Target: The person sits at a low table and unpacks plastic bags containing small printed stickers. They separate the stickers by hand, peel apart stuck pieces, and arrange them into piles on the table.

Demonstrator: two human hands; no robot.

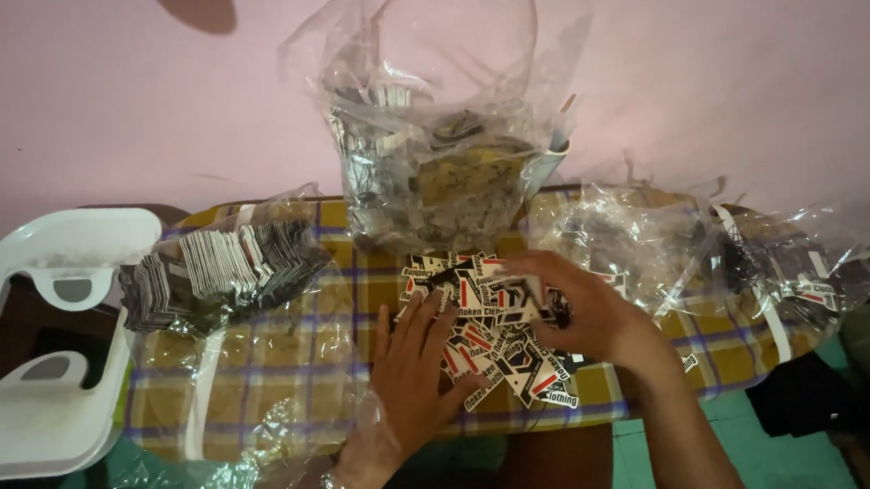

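The person's left hand (pixel 415 371) lies flat, fingers spread, on a loose pile of black, white and red printed tags (pixel 495 325) in the middle of the counter (pixel 273 365), which is covered with a yellow checked cloth. It grips nothing; it only presses on the near edge of the pile. The right hand (pixel 574 309) hovers over the same pile with its fingers pinched shut on a few tags lifted slightly off the heap.

To the left a clear bag of stacked tags (pixel 224 270) lies on the cloth, already neatly lined up, which looks like finished work. Behind the pile stands a tall clear bag (pixel 438 166) full of mixed tags, apparently still unsorted, and more crumpled plastic bags (pixel 738 253) lie to the right. By this showing much remains: the loose pile and the tall bag are both well filled. A white plastic chair (pixel 39 345) stands just beside the counter's left end
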